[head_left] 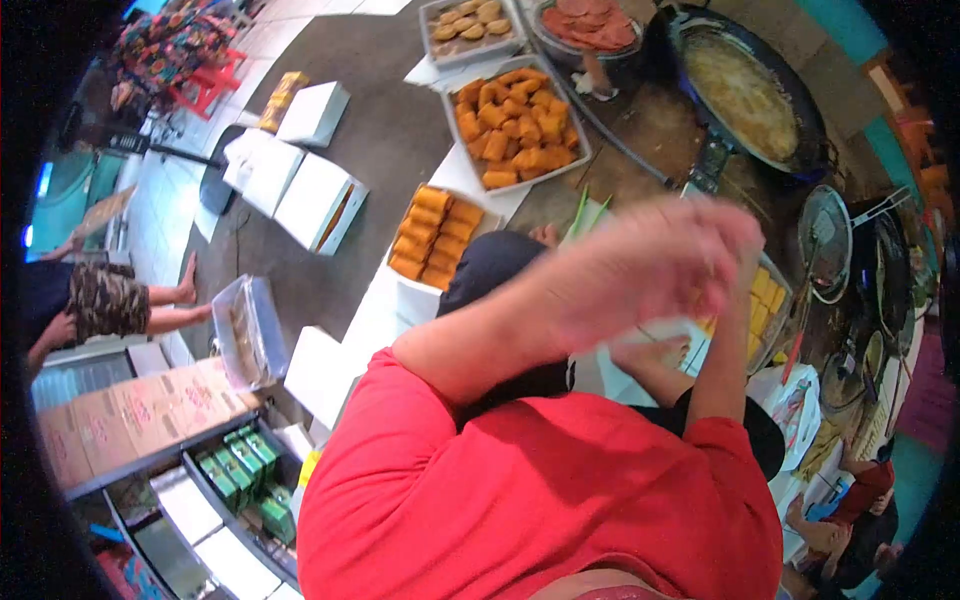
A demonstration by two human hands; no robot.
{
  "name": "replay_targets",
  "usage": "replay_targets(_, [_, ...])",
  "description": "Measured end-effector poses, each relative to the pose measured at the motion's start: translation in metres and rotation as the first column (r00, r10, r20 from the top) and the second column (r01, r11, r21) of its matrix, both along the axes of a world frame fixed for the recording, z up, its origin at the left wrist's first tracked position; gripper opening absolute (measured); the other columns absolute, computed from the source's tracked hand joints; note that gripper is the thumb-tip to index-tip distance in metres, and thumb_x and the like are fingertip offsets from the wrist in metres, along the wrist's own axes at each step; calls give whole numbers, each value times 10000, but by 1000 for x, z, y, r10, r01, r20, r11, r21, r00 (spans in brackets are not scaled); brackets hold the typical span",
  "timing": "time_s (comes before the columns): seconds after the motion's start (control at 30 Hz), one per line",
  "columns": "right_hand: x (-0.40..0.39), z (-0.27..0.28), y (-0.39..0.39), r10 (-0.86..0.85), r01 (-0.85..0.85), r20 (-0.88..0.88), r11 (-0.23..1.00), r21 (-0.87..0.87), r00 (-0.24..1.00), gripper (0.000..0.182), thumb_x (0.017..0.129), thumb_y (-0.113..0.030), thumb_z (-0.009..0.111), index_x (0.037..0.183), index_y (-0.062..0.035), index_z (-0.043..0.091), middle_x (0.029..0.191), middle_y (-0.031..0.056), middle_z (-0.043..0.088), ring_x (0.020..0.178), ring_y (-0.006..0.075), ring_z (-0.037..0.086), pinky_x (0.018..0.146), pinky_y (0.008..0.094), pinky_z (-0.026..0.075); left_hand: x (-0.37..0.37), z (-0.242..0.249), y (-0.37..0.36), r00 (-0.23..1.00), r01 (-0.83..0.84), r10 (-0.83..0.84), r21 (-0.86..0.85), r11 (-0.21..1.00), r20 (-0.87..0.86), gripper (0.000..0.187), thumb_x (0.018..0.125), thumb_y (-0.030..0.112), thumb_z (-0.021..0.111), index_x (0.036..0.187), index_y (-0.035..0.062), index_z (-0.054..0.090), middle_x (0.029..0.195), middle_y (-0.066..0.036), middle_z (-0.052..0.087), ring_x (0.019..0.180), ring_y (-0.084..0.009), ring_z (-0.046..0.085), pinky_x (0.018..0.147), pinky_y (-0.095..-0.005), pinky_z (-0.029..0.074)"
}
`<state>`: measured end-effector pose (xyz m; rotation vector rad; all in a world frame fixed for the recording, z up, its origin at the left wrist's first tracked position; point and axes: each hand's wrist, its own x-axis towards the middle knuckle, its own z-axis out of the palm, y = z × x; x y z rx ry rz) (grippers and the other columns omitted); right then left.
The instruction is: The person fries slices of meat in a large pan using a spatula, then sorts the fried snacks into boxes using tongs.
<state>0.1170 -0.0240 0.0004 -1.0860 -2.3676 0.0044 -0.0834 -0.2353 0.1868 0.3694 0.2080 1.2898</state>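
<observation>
Both my hands are raised in front of my chest, blurred and overlapping. My left hand (650, 265) reaches across to the right, and my right hand (738, 232) is up against its fingertips. Motion smears the fingers, so I cannot tell what, if anything, they hold. Partly hidden beneath them is a tray of pale yellow rolls (768, 305). Beyond my left forearm lie green leaves (585, 215). A white box of browned rolls (435, 235) stands near my knee, with a larger tray of orange-brown fried pieces (520, 125) behind it.
A wok of bubbling oil (745, 95) is at upper right, with a wire strainer (825, 240) below it. At the back are a bowl of reddish slices (590, 22) and a tray of round patties (465, 28). White boxes (315, 200) and a plastic tub (247, 335) stand left; people are nearby.
</observation>
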Motion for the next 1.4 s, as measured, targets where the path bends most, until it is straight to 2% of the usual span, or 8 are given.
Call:
replay_targets(0.13, [23,25,-30,-41,45,57,996,-76,998,201,881,-233,592,1052,-138,639,1073,73,636,1020,290,569,868,419,441,-91,-49,-69,610,-763,784,183,620,-114,348,934,164,495,1264,54,482,1109,-98,574,996,-192,562,910,-333,450])
replay_targets(0.2, [41,39,-38,-50,61,89,990,-124,995,216,884,-228,589,1074,-135,635,1087,77,634,1035,289,568,888,420,436,-136,-135,-105,128,-984,794,26,179,-594,381,944,181,483,1302,51,461,1176,-114,558,1031,-202,554,928,-339,442])
replay_targets(0.27, [58,51,-53,-62,80,127,987,-139,990,224,885,-224,587,1084,-134,634,1092,80,633,1041,289,568,898,425,430,-160,-265,-156,75,-976,696,-197,-96,-714,402,922,222,534,1273,40,464,1104,-71,565,984,-185,555,863,-296,444])
replay_targets(0.3, [67,56,-62,-70,90,148,987,-131,986,223,886,-224,587,1084,-134,634,1090,79,633,1039,290,567,898,429,427,-165,-331,-186,445,-860,812,-432,271,-377,467,951,332,426,1303,25,430,1152,-111,557,949,-230,577,793,-327,495])
replay_targets(0.33, [74,61,-70,-82,102,164,988,-118,983,223,886,-223,586,1084,-133,635,1088,79,633,1036,291,567,899,433,425,-133,-339,-222,543,-806,443,-591,38,-713,590,943,458,312,1327,17,395,1167,-162,554,927,-298,591,732,-413,537])
replay_targets(0.4, [93,67,-89,-111,132,188,986,-103,976,222,883,-235,590,1074,-132,637,1086,84,633,1029,291,570,904,437,417,-102,-433,-255,727,-491,516,-868,-72,-454,618,915,529,279,1253,46,462,1029,-150,614,877,-333,602,671,-449,526])
replay_targets(0.57, [142,105,-140,-330,341,275,940,9,903,236,859,-289,604,982,-96,662,1063,101,637,1004,297,578,897,442,409,-62,-472,-227,864,-411,358,-907,94,-354,587,910,511,302,1222,46,481,1002,-144,615,860,-324,601,666,-441,523])
replay_targets(1.4, [291,71,-273,-580,692,-421,698,185,697,208,711,-68,651,885,-183,643,1035,-29,596,1035,215,509,899,394,364,29,-414,-109,661,-333,-419,-744,579,-622,439,886,418,421,1070,49,575,869,-116,619,772,-281,598,640,-405,510])
